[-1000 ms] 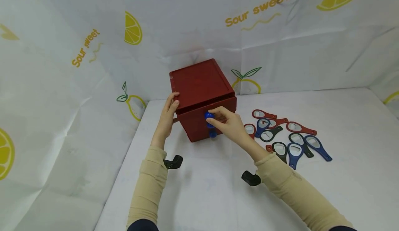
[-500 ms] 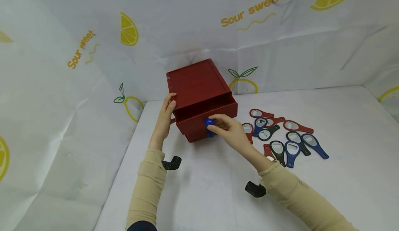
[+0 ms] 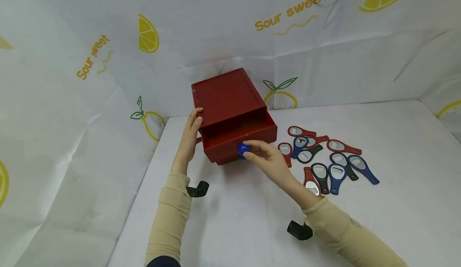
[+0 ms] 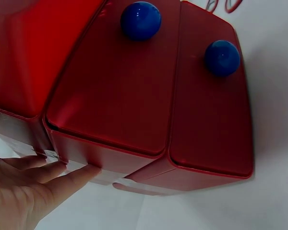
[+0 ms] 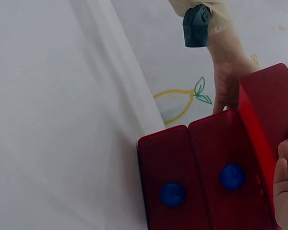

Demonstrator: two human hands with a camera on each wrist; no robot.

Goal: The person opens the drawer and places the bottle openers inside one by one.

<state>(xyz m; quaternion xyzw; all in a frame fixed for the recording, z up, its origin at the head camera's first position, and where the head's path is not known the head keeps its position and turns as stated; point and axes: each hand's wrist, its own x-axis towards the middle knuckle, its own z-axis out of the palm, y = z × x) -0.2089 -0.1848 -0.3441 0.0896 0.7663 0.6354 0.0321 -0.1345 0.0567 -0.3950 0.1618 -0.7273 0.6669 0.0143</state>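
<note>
A red drawer cabinet stands at the back of the table, its top drawer pulled partly out. No contents are visible in the part of the drawer that shows. My right hand pinches the blue round knob on that drawer's front between thumb and fingers. Against the cabinet's left side rests my left hand, fingers extended along the wall. Two lower drawers with blue knobs are closed in the left wrist view. The right wrist view catches only part of my right hand at its edge.
Several bottle openers with red, blue and dark handles, among them a blue one, lie flat right of the cabinet, some overlapping. A white cloth printed with lemons hangs behind and to the left. White covering lies over the table.
The top drawer has slid out toward me, from barely ajar to clearly open. My right hand has come nearer with its knob. My left hand stays at the cabinet's side.
</note>
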